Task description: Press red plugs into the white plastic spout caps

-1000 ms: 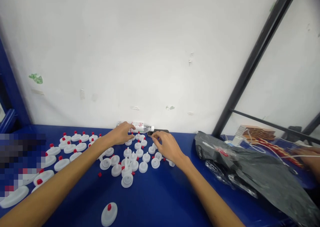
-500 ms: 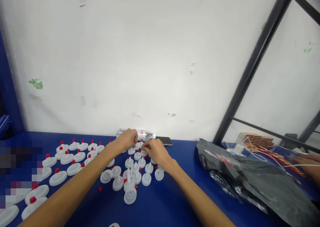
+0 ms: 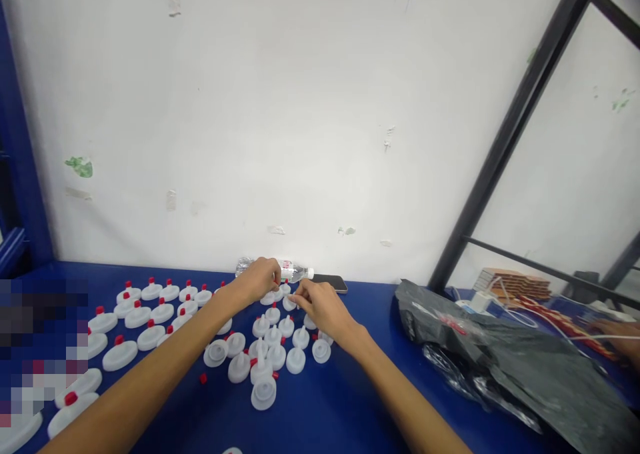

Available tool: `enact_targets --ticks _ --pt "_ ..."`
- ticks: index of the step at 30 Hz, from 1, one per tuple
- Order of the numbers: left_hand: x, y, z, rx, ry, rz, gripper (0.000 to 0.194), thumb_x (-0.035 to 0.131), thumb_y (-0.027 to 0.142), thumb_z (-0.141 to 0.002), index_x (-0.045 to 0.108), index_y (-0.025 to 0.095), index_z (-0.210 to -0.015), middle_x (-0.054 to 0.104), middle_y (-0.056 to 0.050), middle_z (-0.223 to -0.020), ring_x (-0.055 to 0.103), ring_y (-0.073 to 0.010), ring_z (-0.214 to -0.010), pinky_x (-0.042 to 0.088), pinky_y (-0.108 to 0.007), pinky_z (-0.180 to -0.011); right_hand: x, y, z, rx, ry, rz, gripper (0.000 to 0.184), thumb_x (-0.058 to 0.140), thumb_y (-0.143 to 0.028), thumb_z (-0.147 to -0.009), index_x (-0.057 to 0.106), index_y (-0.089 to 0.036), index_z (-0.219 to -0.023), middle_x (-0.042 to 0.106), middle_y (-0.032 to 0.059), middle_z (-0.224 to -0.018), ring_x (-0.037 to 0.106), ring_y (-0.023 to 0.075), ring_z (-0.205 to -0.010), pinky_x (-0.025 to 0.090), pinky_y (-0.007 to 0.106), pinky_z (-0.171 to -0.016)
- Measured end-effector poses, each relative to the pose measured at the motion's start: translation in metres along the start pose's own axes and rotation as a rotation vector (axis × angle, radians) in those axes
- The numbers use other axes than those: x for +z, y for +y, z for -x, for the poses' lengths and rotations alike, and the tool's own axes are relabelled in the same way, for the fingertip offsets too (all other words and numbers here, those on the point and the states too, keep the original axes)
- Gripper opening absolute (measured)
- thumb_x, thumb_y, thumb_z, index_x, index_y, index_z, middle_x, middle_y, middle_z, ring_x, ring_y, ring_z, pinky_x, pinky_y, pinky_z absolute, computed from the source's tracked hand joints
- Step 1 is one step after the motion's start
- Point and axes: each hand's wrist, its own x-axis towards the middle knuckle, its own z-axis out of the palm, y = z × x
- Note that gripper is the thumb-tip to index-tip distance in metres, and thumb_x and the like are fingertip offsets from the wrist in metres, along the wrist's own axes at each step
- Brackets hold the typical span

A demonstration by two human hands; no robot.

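My left hand (image 3: pixel 260 279) is closed at the back of the group of white nozzle caps, with a speck of red at its fingertips that looks like a small red tip cap. Just right of it, my right hand (image 3: pixel 323 302) pinches thumb and fingers at the top of a white nozzle cap (image 3: pixel 289 303). In front of both hands stand several white nozzle caps without red tips (image 3: pixel 274 357), some lying tipped over, such as one cap (image 3: pixel 263 394) showing its hollow underside. Loose red tip caps (image 3: pixel 203 379) lie among and beside them.
White caps topped with red tips (image 3: pixel 120 354) spread over the left of the blue table (image 3: pixel 320 421). A clear plastic bottle (image 3: pixel 297 271) lies against the wall beside a dark phone (image 3: pixel 330 283). Grey plastic bags (image 3: pixel 480 347) cover the right, near another person's hand (image 3: pixel 620 334).
The view has shifted slightly, moving the scene a little to the right. Both hands stay by the same back caps, fingers still closed, with only slight movement.
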Motion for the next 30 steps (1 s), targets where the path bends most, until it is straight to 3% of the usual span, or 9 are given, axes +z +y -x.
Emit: enact_targets --ticks 5,15,22,30 --pt "-0.003 0.004 0.0 -0.017 -0.009 0.021 0.035 0.066 0.039 -0.098 0.065 0.018 -0.126 0.068 -0.009 -0.127 0.068 -0.0229 -0.109 0.059 -0.045 -0.093 0.0 0.006 0.002 -0.001 -0.006 -0.06 0.009 0.071 -0.011 -0.091 0.068 -0.019 -0.091 0.078 0.0006 -0.082 0.073 0.0162 -0.076 0.047 0.022 -0.067" --pt "0.008 -0.002 -0.002 -0.021 -0.04 0.136 0.035 0.066 0.039 -0.098 0.065 0.017 -0.125 0.068 -0.009 -0.125 0.069 -0.0222 -0.106 0.06 -0.044 -0.091 -0.005 0.005 0.006 -0.036 -0.071 -0.003 0.009 0.073 -0.015 -0.09 0.081 -0.02 -0.09 0.08 0.0032 -0.083 0.073 0.0184 -0.075 0.047 0.024 -0.068" --pt "0.008 0.003 0.0 -0.042 -0.053 0.152 0.036 0.067 0.039 -0.098 0.064 0.018 -0.127 0.067 -0.009 -0.127 0.068 -0.0231 -0.109 0.059 -0.045 -0.093 -0.005 0.001 0.007 -0.012 -0.048 0.055 0.008 0.072 -0.017 -0.092 0.079 -0.02 -0.091 0.081 0.0039 -0.084 0.075 0.0194 -0.078 0.047 0.024 -0.069" --pt "0.006 0.005 0.006 -0.077 -0.147 0.156 0.036 0.066 0.039 -0.098 0.065 0.017 -0.126 0.068 -0.009 -0.125 0.069 -0.0221 -0.106 0.06 -0.044 -0.09 -0.003 -0.004 0.01 -0.018 -0.055 0.096 0.015 0.068 -0.008 -0.09 0.076 -0.02 -0.096 0.081 0.0035 -0.088 0.075 0.018 -0.079 0.043 0.021 -0.064"
